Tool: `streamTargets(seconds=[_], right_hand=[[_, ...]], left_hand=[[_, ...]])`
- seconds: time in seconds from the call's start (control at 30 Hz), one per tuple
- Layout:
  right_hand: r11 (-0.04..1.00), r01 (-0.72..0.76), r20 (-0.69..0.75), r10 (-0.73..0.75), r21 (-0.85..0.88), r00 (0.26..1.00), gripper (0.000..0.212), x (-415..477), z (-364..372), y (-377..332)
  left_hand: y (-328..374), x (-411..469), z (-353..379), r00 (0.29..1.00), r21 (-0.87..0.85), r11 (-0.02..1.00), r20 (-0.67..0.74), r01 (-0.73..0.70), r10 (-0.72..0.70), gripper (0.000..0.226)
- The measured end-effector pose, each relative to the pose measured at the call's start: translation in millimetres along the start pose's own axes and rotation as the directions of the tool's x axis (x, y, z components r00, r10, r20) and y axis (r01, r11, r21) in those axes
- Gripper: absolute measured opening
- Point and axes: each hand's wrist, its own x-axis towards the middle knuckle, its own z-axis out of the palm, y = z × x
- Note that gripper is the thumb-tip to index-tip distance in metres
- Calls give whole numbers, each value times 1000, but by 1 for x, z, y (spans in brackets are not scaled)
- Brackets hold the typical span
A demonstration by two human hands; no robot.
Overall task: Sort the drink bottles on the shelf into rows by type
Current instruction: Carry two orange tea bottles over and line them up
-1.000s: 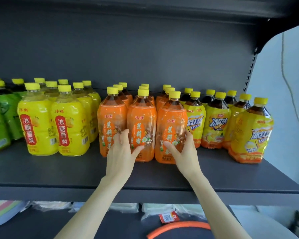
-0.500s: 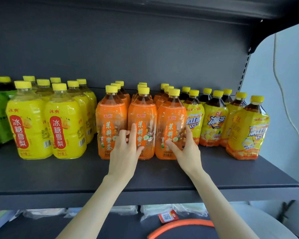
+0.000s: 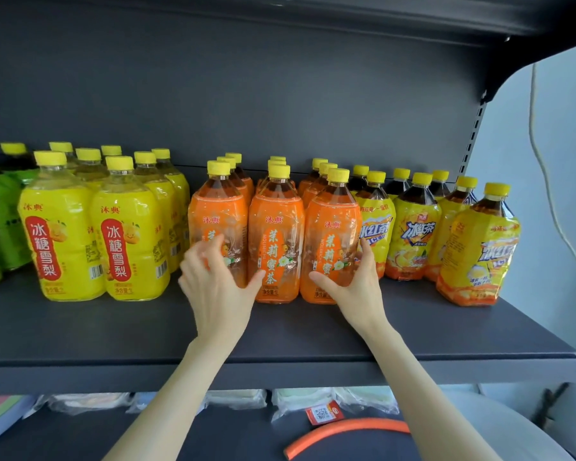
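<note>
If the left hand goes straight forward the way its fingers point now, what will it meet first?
Most likely the leftmost front orange bottle: the left hand already has its fingertips on or just before that label. Depth is unclear.

I see both bare forearms rising from the bottom edge of the frame toward its middle, converging slightly. My left hand (image 3: pixel 218 287) sits just left of centre, back toward the camera, its 4 fingers spread and curled forward, thumb pointing right. My right hand (image 3: pixel 353 287) sits just right of centre, palm turned left, fingers raised and cupped, thumb stretched left. Neither hand is closed into a fist; both wrists are nearly straight.
</note>
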Motion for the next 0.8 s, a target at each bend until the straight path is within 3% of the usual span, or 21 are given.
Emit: streamTargets(seconds=[0.1, 0.2, 0.4, 0.63, 0.8], right_hand=[[999, 19, -8, -20, -43, 1000, 129, -2, 10, -8], [999, 12, -18, -13, -38, 1000, 133, -1, 17, -12], [997, 15, -30, -18, -81, 999, 120, 2, 17, -9], [991, 0, -9, -1, -133, 1000, 123, 4, 18, -10], [975, 1, 25, 5, -221, 1000, 124, -1, 16, -14]], left_hand=[[-7, 8, -1, 958, -134, 950, 93, 283, -272, 110], [-15, 15, 6, 893, -306, 845, 248, 440, -375, 122], [-16, 16, 10, 888, -274, 849, 227, 453, -400, 106], [-18, 16, 11, 897, -232, 873, 226, 429, -380, 106], [-19, 13, 4, 889, -198, 891, 310, 408, -338, 111]])
